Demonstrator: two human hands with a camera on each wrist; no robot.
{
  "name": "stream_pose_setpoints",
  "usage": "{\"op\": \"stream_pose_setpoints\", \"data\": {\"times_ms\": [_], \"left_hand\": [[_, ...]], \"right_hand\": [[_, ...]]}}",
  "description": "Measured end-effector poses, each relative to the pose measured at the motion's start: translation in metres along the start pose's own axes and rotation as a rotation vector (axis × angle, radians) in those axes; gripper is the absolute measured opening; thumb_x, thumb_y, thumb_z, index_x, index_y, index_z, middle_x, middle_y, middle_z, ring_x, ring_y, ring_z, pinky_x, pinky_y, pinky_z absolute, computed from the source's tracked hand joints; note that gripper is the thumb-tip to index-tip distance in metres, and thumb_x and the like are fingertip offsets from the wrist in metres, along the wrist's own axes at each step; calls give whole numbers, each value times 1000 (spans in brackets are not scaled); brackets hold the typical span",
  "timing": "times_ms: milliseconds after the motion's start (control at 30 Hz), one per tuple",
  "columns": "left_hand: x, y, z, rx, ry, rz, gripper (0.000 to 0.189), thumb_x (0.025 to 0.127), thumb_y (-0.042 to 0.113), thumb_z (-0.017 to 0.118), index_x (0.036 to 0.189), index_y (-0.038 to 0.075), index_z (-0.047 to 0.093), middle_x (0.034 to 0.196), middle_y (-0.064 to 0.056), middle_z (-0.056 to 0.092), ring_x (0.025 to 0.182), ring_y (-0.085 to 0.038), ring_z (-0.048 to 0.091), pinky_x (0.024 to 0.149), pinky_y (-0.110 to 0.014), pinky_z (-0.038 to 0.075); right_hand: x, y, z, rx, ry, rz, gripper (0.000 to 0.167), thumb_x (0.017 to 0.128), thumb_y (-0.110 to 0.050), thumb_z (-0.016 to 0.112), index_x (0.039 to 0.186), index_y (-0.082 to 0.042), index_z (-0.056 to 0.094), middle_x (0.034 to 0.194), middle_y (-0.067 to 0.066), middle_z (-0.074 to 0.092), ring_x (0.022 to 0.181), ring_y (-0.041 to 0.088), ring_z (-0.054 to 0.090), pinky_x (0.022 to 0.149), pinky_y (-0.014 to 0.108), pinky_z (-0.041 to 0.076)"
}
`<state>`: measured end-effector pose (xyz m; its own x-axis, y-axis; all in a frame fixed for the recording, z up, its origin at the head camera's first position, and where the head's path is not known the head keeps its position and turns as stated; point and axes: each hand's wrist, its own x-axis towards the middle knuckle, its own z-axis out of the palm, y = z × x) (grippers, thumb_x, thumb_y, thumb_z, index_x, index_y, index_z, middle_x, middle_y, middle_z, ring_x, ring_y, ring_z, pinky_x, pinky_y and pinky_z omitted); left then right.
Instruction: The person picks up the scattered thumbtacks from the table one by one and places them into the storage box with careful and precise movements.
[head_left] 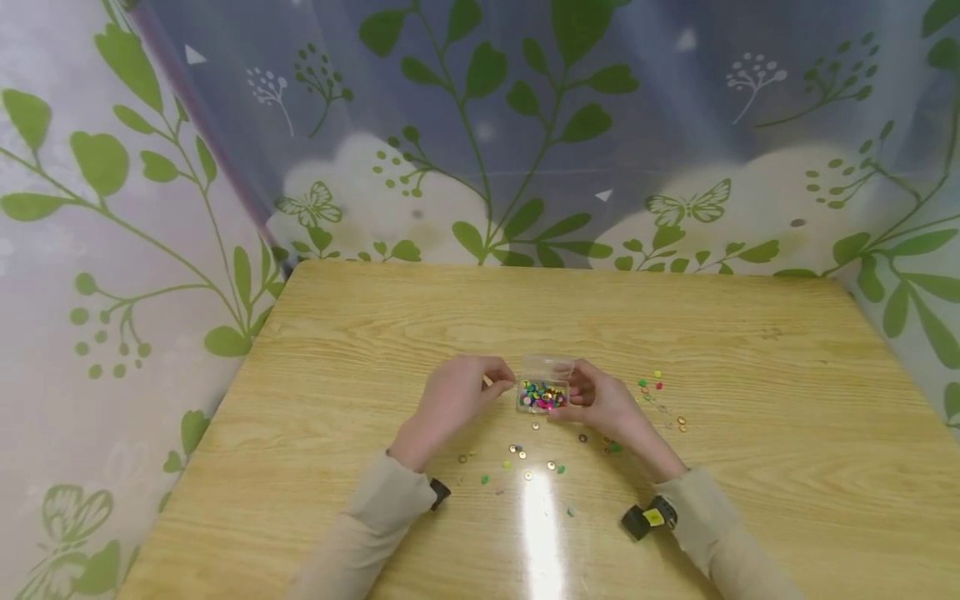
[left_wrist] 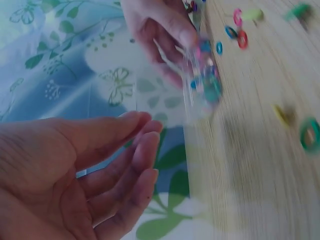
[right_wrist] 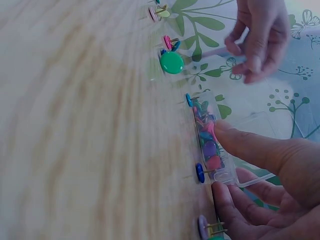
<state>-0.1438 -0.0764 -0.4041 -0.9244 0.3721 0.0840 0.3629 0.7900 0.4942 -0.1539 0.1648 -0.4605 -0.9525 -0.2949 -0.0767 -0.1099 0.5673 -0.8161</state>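
the open box [head_left: 531,412] sits on the desk [head_left: 360,333], the right hand [head_left: 609,407] grasping it from three o'clock; the left hand [head_left: 457,393], grip relaxed, is near its nine o'clock; loose tacks [head_left: 528,476] lie towards six.

I see the box [head_left: 545,407] on the table [head_left: 360,350], between the left hand [head_left: 457,393] and the right hand [head_left: 609,407], its lid [head_left: 546,366] behind, tacks [head_left: 542,393] inside. Loose tacks [head_left: 528,476] lie before it and right of the right hand; a curtain [head_left: 315,158] hangs behind the table.
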Motion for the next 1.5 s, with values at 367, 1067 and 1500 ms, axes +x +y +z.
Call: {"op": "stream_pose_setpoints", "data": {"times_ms": [367, 1067, 1500], "left_hand": [[-32, -27, -1, 16, -118, 4, 8, 91, 17, 77, 85, 21, 75, 81, 7, 72, 66, -5, 57, 60, -24, 48], [-45, -36, 8, 1, -202, -4, 13, 90, 16, 77, 78, 18, 73, 73, 9, 67, 62, -6, 51, 59, -25, 46], [-29, -30, 11, -44, -13, -54, 7, 95, 20, 71, 89, 17, 69, 77, 3, 70, 60, -6, 53, 54, -23, 43]], "right_hand": [[-1, -1, -1, 1, -6, 6, 63, 79, -15, 88, 133, -5, 56, 117, 12, 69, 96, 22, 63, 88, 40, 56], [0, 0, 0, 12, -8, -1, 63, 78, -14, 88, 132, -6, 57, 118, 13, 70, 94, 21, 63, 85, 37, 56], [1, 0, 1, -6, -5, 18, 62, 78, -17, 88, 131, -7, 57, 116, 13, 68, 94, 21, 64, 84, 36, 56]]}}
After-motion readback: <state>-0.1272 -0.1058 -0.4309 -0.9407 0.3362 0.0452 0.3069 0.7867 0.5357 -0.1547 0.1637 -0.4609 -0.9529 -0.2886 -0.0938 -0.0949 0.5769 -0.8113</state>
